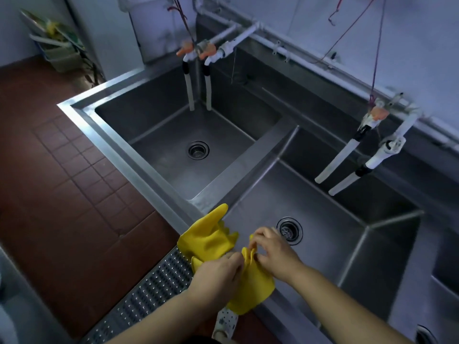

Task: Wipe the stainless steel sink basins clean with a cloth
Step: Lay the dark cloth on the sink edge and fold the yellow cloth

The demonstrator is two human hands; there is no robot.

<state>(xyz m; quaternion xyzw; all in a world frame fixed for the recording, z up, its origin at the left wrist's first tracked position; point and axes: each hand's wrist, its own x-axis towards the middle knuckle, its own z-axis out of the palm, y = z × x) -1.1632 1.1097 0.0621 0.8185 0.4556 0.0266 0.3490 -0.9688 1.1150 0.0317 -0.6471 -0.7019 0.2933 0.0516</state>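
The left hand (215,274) and the right hand (274,252) are both pinching the cuff of a yellow rubber glove (250,281) and spreading it open over the front rim of the nearer stainless steel sink basin (347,244). A second yellow rubber glove (206,234) is lying on the rim, just beyond the left hand. The glove's long axis is running toward the person (cuff pointing away). No cloth is showing.
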